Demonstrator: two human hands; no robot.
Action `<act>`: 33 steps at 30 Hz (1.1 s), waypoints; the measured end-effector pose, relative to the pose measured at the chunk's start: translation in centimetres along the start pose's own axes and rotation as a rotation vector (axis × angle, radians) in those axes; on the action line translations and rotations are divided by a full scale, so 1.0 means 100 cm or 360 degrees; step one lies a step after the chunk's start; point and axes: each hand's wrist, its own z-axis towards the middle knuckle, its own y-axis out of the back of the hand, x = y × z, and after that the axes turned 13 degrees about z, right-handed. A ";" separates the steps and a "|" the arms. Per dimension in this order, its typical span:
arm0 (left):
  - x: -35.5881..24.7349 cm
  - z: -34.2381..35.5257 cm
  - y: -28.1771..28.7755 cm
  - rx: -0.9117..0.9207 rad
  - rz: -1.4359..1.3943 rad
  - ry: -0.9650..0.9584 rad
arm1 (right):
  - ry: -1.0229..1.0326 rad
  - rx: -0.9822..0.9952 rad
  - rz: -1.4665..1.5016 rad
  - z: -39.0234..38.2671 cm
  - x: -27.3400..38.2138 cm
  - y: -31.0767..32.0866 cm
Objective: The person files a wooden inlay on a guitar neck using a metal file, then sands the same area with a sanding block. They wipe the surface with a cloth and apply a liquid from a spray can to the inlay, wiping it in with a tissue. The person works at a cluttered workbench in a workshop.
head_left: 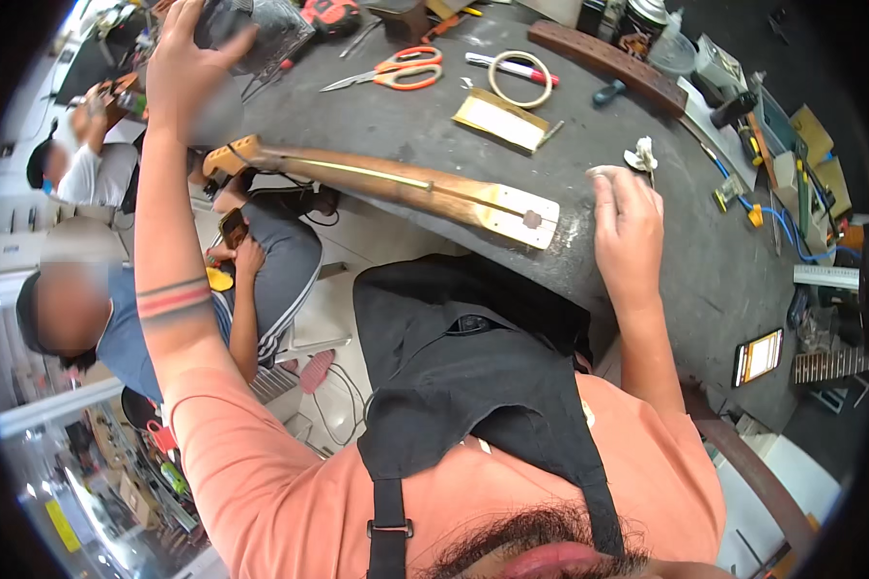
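My left hand (185,60) reaches up to the far left of the dark workbench (666,280) and grips a clear crinkled plastic bag (266,34). My right hand (628,227) rests on the bench top, fingers curled, pinching a small pale scrap at its fingertips, close to a small white bit of cloth (641,154). A wooden guitar neck (386,183) lies across the bench edge between my hands, its headstock end sticking out past the left edge.
Orange-handled scissors (396,72), a pale ring (520,79), a red and white pen (512,68), a tan sanding block (500,121), a dark fretboard (608,63) and a lit phone (758,355) lie on the bench. Two people sit at the left, one holding a phone.
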 end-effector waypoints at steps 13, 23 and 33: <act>-0.025 0.052 -0.120 0.0402 -0.0781 0.0450 | -0.0011 -0.0265 0.0064 -0.010 -0.049 0.043; -0.022 0.015 -0.136 -0.0124 -0.0180 -0.0353 | 0.0104 0.0141 -0.0596 0.045 -0.053 0.045; -0.046 -0.031 -0.112 0.0016 0.0106 -0.0496 | -0.0363 -0.0097 0.0224 0.060 -0.075 0.065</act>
